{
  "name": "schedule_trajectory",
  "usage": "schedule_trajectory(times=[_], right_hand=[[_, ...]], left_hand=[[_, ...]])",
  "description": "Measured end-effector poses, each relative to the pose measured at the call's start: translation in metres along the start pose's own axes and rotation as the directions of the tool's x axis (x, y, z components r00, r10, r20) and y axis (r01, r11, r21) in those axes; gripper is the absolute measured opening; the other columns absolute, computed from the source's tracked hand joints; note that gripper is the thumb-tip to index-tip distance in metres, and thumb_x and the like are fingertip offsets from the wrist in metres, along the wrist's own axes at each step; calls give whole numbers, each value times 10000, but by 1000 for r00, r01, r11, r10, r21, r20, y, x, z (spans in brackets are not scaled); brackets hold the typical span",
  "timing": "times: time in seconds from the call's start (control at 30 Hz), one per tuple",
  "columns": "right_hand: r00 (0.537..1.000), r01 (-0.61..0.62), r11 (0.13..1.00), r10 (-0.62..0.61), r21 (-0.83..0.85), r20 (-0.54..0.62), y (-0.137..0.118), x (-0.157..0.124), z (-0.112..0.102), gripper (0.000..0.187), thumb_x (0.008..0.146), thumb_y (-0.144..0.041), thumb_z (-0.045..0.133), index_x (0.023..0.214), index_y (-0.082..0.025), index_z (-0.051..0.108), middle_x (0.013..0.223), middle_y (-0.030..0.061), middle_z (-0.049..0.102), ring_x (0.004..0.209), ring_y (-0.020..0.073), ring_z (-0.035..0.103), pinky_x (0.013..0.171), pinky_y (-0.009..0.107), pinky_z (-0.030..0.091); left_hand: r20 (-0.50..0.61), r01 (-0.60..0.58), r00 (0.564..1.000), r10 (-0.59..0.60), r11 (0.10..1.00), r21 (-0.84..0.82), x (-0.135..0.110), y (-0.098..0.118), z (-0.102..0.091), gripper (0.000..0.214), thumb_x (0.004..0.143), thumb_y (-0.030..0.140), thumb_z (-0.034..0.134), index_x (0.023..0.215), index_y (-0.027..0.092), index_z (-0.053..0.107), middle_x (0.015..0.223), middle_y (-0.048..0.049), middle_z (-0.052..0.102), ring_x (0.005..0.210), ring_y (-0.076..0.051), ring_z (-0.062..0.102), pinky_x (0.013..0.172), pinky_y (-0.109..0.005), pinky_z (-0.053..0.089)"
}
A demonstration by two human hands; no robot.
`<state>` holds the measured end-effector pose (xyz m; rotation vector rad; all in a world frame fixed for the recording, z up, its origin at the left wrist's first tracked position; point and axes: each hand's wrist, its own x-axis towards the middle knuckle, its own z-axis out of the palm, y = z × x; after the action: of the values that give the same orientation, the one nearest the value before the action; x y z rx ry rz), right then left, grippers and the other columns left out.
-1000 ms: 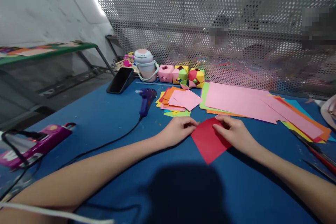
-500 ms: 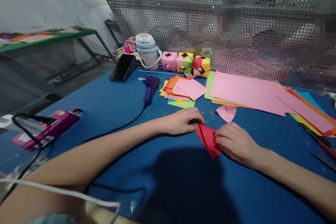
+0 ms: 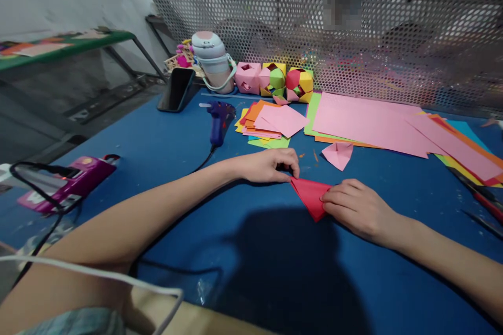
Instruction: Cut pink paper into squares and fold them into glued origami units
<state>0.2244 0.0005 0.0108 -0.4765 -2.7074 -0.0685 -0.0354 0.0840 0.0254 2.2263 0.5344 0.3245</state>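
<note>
Currently, red paper (image 3: 310,194) lies on the blue desk (image 3: 133,141), in front of the person and between the two hands. Folded to a roughly triangular shape, one point toward the person; far edge runs from hand to hand.

Left hand (image 3: 273,165): narrow, thumb and fingertips closed on the paper's left corner. Right hand (image 3: 359,212): fingers bent together over the paper's right side, holding it; thumb hidden.

Just beyond the paper: folded pink piece (image 3: 338,155), lying apart from both hands. Farther back, a pile of small papers (image 3: 285,119), pink on top, with orange, yellow and green edges showing beneath. Right of the pile: large pink sheets (image 3: 365,119) over green and orange ones; colored strips (image 3: 458,141) overlap their right end.

Left of the pile: blue glue gun (image 3: 217,128), its cord passing behind the left forearm. Behind: dark-screened phone (image 3: 176,90), tilted; lidded bottle (image 3: 214,65), upright; then three folded paper shapes in a row, pink (image 3: 247,77), mixed-color (image 3: 275,79) and red-yellow (image 3: 301,85).

Far left: magenta power strip (image 3: 70,186), plug inserted. Rear boundary: perforated metal panel (image 3: 251,5).
</note>
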Motion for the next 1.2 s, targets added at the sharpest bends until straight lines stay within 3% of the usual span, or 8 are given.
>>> schedule_trajectory(times=[0.53, 1.2], right_hand=[[998, -14, 1000, 15, -11, 59, -4, 0, -5, 261, 963, -179, 382, 934, -183, 642, 909, 88, 685, 816, 148, 602, 679, 288, 449], [989, 43, 997, -35, -58, 144, -6, 2, -9, 263, 959, -161, 366, 951, -171, 629, 897, 88, 661, 824, 168, 560, 701, 318, 398]], left_hand=[[81, 38, 996, -35, 998, -42, -2, -4, -11, 117, 805, 195, 605, 876, 201, 697, 970, -41, 548, 944, -143, 530, 887, -281, 409], [119, 39, 992, -36, 999, -28, -2, -3, -12, 148, 809, 170, 585, 915, 209, 682, 998, -39, 551, 992, -140, 533, 911, -268, 400]])
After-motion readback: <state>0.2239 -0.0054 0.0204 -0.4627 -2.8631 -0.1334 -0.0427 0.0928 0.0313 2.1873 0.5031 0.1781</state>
